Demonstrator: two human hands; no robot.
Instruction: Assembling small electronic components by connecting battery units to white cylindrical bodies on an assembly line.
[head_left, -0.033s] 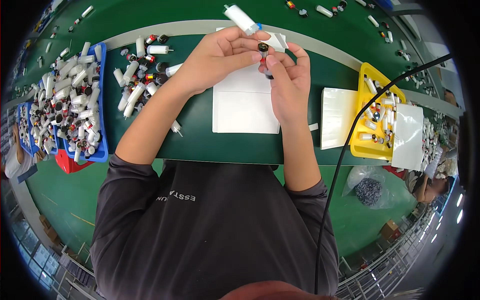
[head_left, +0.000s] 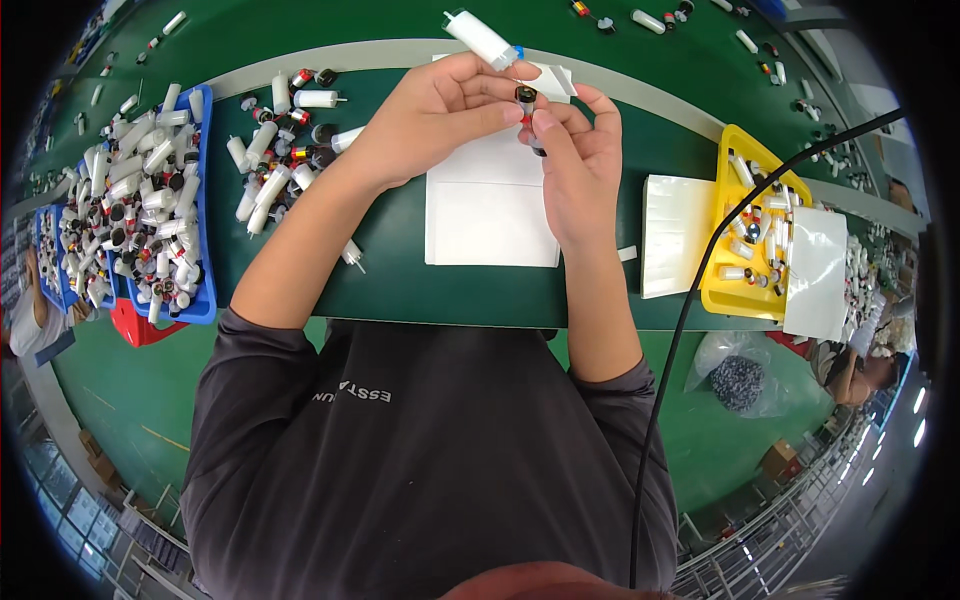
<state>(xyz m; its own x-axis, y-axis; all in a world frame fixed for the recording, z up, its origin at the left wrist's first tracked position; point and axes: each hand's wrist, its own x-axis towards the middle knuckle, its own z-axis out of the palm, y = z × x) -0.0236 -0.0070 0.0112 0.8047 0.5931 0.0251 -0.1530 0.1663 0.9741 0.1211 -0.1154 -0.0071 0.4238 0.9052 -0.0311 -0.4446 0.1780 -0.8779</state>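
My left hand (head_left: pixel 440 120) is closed over the white paper, with a white plastic cylinder (head_left: pixel 478 38) held at its fingertips. The cylinder tilts up to the left and has a clear end piece. Beside that hand, my right hand (head_left: pixel 582 170) pinches a small cylindrical part (head_left: pixel 526 96) with a black end and a red band. It stands roughly upright between the hands, and the left thumb tip reaches its side. Fingers cover its middle. A stack of white paper sheets (head_left: pixel 490 225) lies under both hands.
At left stands a blue bin (head_left: pixel 206 200) heaped with white cylinders and black-and-red parts; a loose pile of cylinders (head_left: pixel 268 190) lies beside it. A yellow tray (head_left: pixel 710 285) with similar pieces sits at right. A black cable (head_left: pixel 690 300) crosses in front of the tray.
The white cylinder has tipped very slightly to the left. Both hands stay in nearly the same place.
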